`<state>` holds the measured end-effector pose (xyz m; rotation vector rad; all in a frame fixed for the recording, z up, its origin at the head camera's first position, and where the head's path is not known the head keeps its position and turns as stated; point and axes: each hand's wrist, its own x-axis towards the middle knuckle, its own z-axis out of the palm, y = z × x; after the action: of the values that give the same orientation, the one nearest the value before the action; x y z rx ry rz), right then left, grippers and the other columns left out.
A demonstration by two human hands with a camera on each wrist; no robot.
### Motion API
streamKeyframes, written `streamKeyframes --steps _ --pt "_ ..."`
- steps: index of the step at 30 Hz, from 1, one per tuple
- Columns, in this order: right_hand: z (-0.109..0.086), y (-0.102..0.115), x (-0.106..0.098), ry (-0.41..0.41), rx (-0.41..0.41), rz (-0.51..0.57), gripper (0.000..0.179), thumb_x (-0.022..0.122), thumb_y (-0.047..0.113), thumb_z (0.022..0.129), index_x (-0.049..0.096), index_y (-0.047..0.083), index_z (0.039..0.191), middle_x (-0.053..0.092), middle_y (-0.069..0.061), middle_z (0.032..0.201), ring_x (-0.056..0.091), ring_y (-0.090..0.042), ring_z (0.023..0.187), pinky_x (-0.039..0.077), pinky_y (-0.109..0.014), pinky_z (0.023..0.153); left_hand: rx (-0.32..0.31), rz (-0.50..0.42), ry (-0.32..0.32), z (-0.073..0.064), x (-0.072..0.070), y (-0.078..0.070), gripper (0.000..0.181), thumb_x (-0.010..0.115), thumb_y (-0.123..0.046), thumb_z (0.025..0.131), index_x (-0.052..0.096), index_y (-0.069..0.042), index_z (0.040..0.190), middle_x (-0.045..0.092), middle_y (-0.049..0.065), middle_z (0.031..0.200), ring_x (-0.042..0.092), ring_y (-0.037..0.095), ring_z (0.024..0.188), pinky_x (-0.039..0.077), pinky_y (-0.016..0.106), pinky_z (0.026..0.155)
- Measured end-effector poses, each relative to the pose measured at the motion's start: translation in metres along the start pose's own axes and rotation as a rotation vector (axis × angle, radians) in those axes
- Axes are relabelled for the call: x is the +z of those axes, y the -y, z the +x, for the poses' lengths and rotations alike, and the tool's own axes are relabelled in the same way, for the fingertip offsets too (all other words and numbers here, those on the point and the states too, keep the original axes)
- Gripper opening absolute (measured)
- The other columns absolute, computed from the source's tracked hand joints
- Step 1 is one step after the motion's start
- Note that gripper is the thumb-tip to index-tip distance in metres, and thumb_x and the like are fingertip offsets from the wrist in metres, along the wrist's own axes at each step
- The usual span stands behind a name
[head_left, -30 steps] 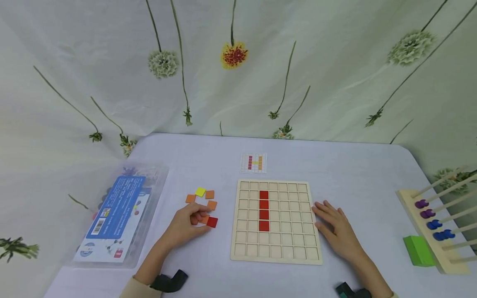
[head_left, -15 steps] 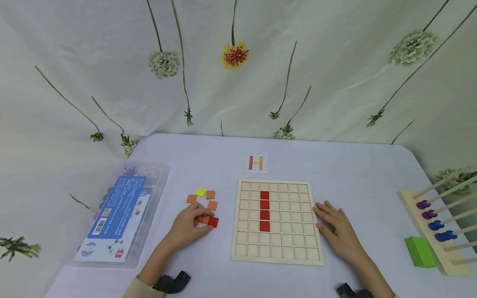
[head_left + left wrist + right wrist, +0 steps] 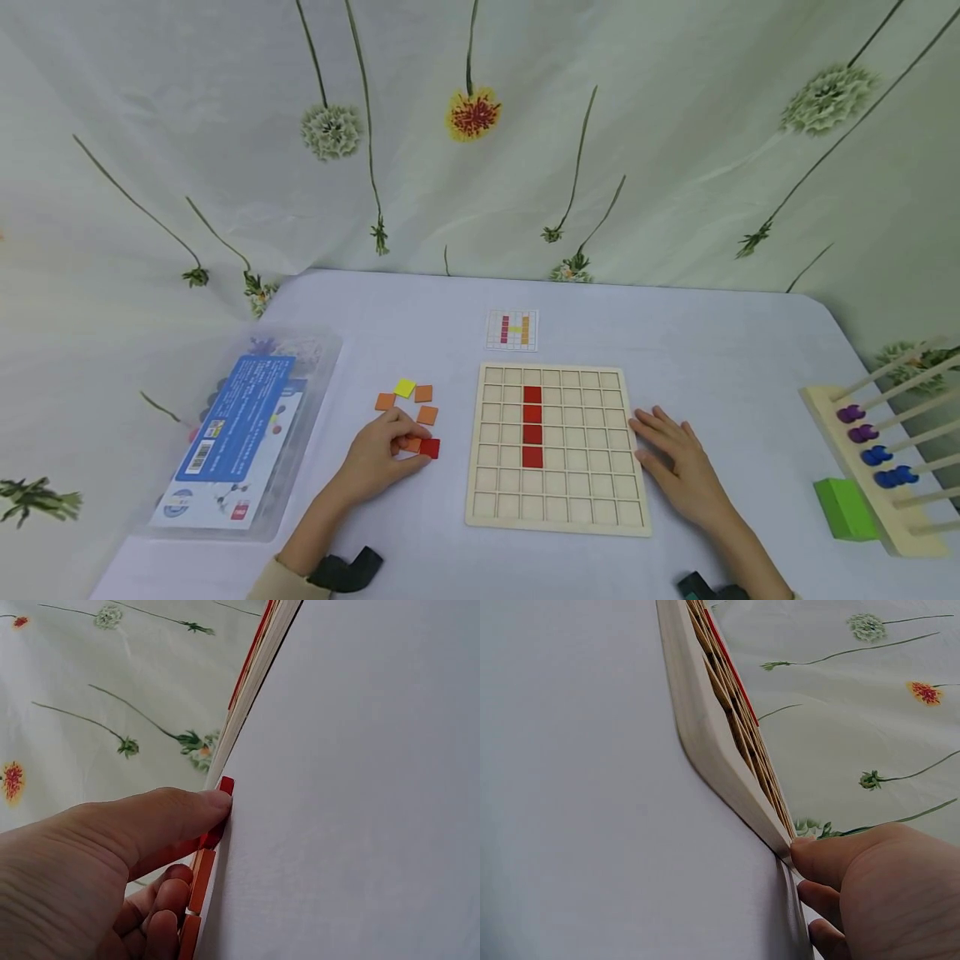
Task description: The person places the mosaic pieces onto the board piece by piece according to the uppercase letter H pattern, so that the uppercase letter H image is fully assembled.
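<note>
My left hand (image 3: 373,460) pinches a red square tile (image 3: 431,448) between thumb and index finger, at the table's left. An orange tile (image 3: 412,445) lies against it, partly under the curled fingers; in the left wrist view the red tile (image 3: 226,787) shows edge-on beneath the thumb. Right of this hand is a wooden grid board (image 3: 555,506) with several red tiles (image 3: 532,414) in one column. My right hand (image 3: 677,471) rests at the board's right edge with fingers spread, its thumb touching the rim (image 3: 739,787) in the right wrist view.
Around the left hand lie a yellow tile (image 3: 404,387) and several orange tiles (image 3: 427,415). A pattern card (image 3: 512,330) sits behind the board. At far left is a plastic box (image 3: 225,442); at far right stand a bead rack (image 3: 873,467) and a green block (image 3: 845,509).
The left hand has shifted very slightly, its fingers closing in on the red tile. The right hand and the tiles on the board stay in place.
</note>
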<state>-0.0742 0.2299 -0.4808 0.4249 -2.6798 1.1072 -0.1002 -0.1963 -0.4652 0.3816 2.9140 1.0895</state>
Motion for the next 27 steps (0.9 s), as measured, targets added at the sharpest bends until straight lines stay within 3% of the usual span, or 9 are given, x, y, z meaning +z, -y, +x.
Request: streamKeyframes --steps 10,15,20,27 --pt "-0.001 0.000 0.001 -0.004 -0.002 -0.003 0.040 0.067 0.006 0.089 0.062 0.001 0.128 0.054 -0.023 0.138 0.037 -0.051 0.134 0.014 -0.070 0.110 0.022 0.043 -0.028 0.000 -0.005 -0.018 0.025 0.084 -0.011 0.072 0.071 -0.015 0.094 0.056 -0.008 0.079 0.049 0.008 0.070 0.043 0.020 0.062" --pt "0.000 0.000 0.001 -0.007 -0.001 -0.005 0.040 0.067 0.007 0.089 0.062 0.001 0.128 0.055 -0.023 0.138 0.037 -0.050 0.134 0.014 -0.069 0.111 0.107 0.046 -0.051 0.005 -0.005 -0.039 0.025 0.083 -0.009 0.071 0.070 -0.014 0.092 0.057 -0.006 0.075 0.050 0.010 0.066 0.042 0.019 0.060" --pt "0.001 -0.001 0.000 -0.005 -0.002 -0.006 0.040 0.066 0.007 0.089 0.062 0.001 0.128 0.054 -0.023 0.138 0.037 -0.050 0.134 0.014 -0.069 0.111 0.204 0.047 -0.052 0.010 0.004 -0.062 0.024 0.082 -0.012 0.072 0.070 -0.016 0.093 0.061 -0.009 0.083 0.052 0.010 0.071 0.044 0.018 0.062" --pt "0.001 -0.001 0.000 -0.003 -0.002 -0.006 0.040 0.067 0.006 0.089 0.062 0.000 0.128 0.054 -0.024 0.138 0.037 -0.051 0.134 0.014 -0.070 0.110 0.260 0.005 0.047 0.015 0.030 -0.092 0.022 0.080 -0.017 0.075 0.070 -0.016 0.094 0.062 -0.008 0.085 0.053 0.009 0.075 0.045 0.018 0.064"
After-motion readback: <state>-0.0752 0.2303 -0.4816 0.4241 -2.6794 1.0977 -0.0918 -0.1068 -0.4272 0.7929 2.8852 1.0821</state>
